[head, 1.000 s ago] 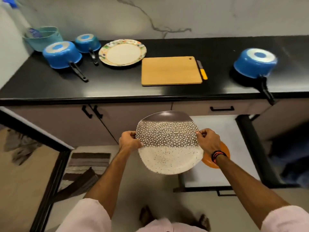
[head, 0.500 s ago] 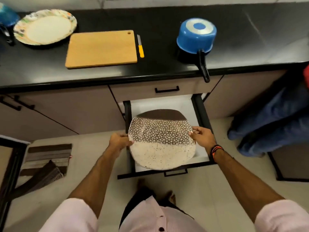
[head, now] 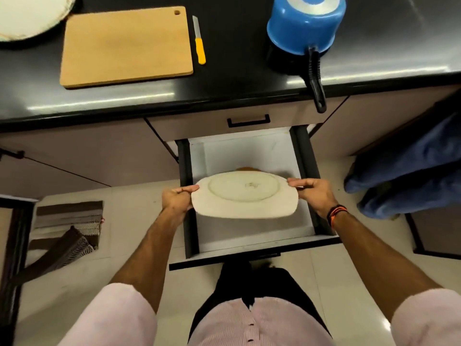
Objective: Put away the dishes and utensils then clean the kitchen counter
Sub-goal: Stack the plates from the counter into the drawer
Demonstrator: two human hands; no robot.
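— See that? A second ago the speckled face of the plate was turned up toward the person's head; now the pale rounded-square ceramic plate (head: 245,197) is flipped, and its plain underside with the foot ring shows. The view has also dropped closer to the open white-lined drawer (head: 249,236) under the black counter (head: 237,78).

— So it is going in?

— I'd judge so. It hangs over the middle of the drawer, not yet resting on anything, just in front of something orange (head: 248,169) (only a sliver shows, so I can't say what it is).

— How is it held?

— The left hand (head: 175,198) pinches the left rim, the right hand (head: 313,193) pinches the right, both closed on the plate. Its wider span runs left to right between the hands, and the near edge dips toward the person, so the face points down and away.

— And the rest?

— The wooden cutting board (head: 126,46), the yellow-handled knife (head: 199,43) and the upturned blue saucepan (head: 305,23) wait on the counter, so plenty remains.
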